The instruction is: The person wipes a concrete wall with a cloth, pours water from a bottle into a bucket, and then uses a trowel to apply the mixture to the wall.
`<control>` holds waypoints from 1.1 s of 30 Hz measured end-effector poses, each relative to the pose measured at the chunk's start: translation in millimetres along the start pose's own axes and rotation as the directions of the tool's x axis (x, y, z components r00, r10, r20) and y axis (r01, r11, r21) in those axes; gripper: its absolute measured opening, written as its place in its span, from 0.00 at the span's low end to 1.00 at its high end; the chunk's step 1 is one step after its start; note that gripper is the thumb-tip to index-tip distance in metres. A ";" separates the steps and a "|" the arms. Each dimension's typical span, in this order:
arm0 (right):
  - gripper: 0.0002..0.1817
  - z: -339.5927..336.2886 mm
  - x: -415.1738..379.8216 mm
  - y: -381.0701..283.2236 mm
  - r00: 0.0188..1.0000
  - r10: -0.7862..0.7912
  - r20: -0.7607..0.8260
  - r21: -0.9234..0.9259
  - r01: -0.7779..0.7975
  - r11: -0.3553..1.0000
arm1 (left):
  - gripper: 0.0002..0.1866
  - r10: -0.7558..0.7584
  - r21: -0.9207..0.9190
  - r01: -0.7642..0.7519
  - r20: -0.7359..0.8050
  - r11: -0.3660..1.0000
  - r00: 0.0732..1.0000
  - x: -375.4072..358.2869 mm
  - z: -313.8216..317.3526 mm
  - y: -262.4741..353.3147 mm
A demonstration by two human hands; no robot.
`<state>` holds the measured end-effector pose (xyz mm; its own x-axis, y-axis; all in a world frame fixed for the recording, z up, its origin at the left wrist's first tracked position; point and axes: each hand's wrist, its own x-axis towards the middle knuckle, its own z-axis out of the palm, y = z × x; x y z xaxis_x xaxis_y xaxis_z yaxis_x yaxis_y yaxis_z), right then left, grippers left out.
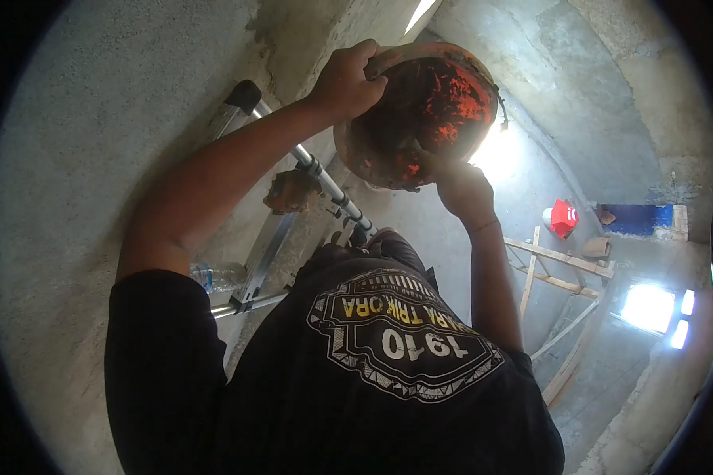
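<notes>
Holding the rim of a round bucket [420,111] with dark and red patches inside, the left grip [348,83] hangs on tight, and the right grip [466,191] is at the other side, too dim to tell if it squeezes. The bucket is up in front of the black shirt [380,419], near a metal ladder [335,191] and a clear bottle [223,277].

black T-shirt [285,419] | short sleeves [158,348] | white-yellow print [408,343], "1910" | thin wristband [485,227]
</notes>
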<state>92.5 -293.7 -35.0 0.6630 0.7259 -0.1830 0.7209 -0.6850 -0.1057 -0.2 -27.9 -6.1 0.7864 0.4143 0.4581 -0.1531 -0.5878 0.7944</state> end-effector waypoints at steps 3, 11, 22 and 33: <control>0.19 -4.0 -7.7 6.9 0.992 0.073 -0.108 0.273 -0.041 0.961 | 0.12 0.006 0.052 -0.005 -0.018 0.999 1.000 1.8 0.6 1.0; 0.20 20.7 12.9 5.1 0.947 0.067 -0.313 0.310 0.035 0.950 | 0.11 0.049 0.037 -0.047 -0.040 0.998 0.998 5.1 2.4 2.9; 0.21 31.4 -2.1 0.0 1.000 0.003 -0.008 0.285 0.000 0.958 | 0.11 0.035 0.049 -0.032 -0.076 0.998 0.997 5.0 1.5 -4.2; 0.23 31.5 18.0 -11.9 0.990 0.118 -0.075 0.324 -0.088 0.942 | 0.13 0.044 0.071 -0.039 -0.066 0.997 0.997 4.1 3.7 -7.0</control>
<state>89.5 -274.4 -67.9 0.7568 0.6425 -0.1202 0.5555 -0.7291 -0.3998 6.4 -24.6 -11.3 0.7375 0.4335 0.5178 -0.1410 -0.6510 0.7459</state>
